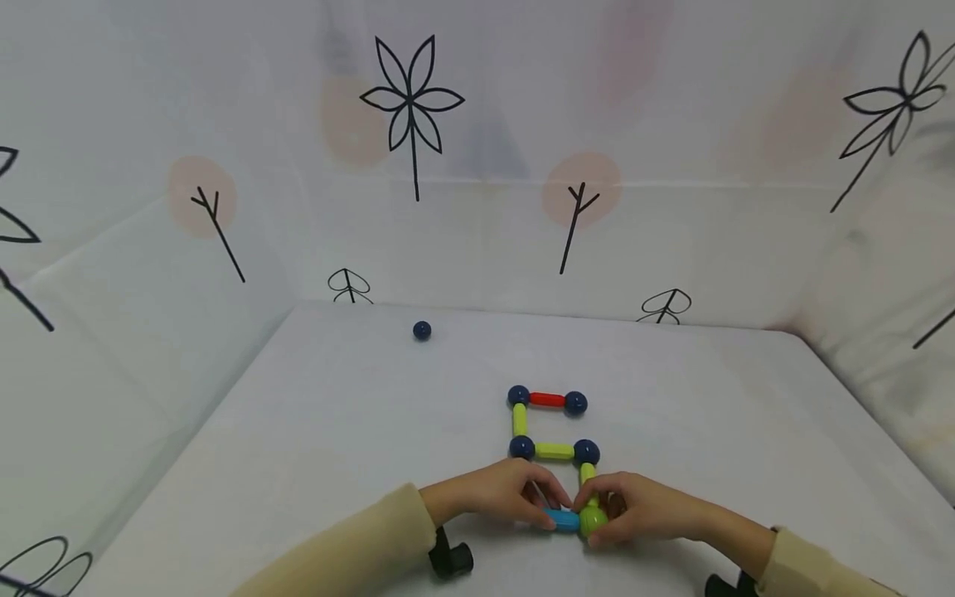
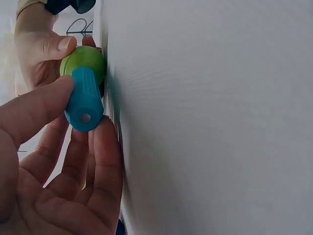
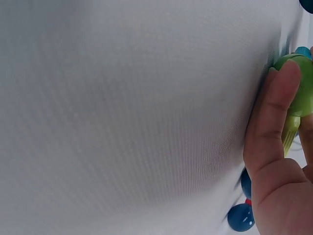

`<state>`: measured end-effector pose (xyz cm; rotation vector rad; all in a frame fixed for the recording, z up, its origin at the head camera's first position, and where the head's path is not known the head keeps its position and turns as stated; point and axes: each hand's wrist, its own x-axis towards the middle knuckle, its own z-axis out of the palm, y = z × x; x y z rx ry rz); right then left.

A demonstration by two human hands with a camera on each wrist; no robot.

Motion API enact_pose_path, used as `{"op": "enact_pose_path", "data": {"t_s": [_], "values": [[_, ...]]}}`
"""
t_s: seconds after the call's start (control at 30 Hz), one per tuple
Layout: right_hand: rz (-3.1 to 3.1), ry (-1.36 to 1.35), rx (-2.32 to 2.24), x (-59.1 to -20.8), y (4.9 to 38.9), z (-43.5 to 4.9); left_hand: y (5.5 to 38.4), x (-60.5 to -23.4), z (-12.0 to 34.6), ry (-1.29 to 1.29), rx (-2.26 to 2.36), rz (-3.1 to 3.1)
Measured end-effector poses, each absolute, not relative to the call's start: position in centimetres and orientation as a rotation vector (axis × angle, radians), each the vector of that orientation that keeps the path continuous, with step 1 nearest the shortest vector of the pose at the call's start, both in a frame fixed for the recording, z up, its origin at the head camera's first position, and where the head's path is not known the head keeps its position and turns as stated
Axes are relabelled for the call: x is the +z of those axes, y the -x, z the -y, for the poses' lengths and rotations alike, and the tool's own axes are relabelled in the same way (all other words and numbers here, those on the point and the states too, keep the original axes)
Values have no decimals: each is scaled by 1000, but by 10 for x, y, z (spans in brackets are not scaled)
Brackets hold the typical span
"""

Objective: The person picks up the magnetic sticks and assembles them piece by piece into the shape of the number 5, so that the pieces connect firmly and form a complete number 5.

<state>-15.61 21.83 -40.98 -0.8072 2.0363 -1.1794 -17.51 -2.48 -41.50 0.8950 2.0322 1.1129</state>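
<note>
My left hand (image 1: 511,493) pinches a light blue rod (image 1: 563,521) between thumb and fingers. One end of that rod (image 2: 85,100) meets a green ball (image 1: 593,521), and its free end shows a small round metal spot in the left wrist view. Around the green ball curl the thumb and fingers of my right hand (image 1: 649,506). From this ball a yellow-green rod (image 1: 588,474) runs away to a dark blue ball (image 1: 586,452). Another yellow-green rod (image 1: 555,451) links that ball to a second dark blue ball (image 1: 521,448) on its left.
Farther back, an upright yellow-green rod (image 1: 520,420) leads to a dark blue ball (image 1: 518,396), then a red rod (image 1: 548,400) and another dark blue ball (image 1: 575,404). A loose dark blue ball (image 1: 422,331) lies near the back of the white table (image 1: 336,414).
</note>
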Motion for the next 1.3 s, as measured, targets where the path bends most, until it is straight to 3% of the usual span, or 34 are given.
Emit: {"op": "enact_pose_path", "data": {"t_s": [0.57, 0.97, 1.3], "values": [[-2046, 712, -1190, -411, 154, -216, 190, -412, 68, -760, 1220, -2158], [-2066, 668, -1178, -408, 152, -215, 231, -410, 128, -598, 1284, -2449], [-2054, 677, -1194, -409, 152, -216, 260, -410, 151, -357, 1378, -2598]]}}
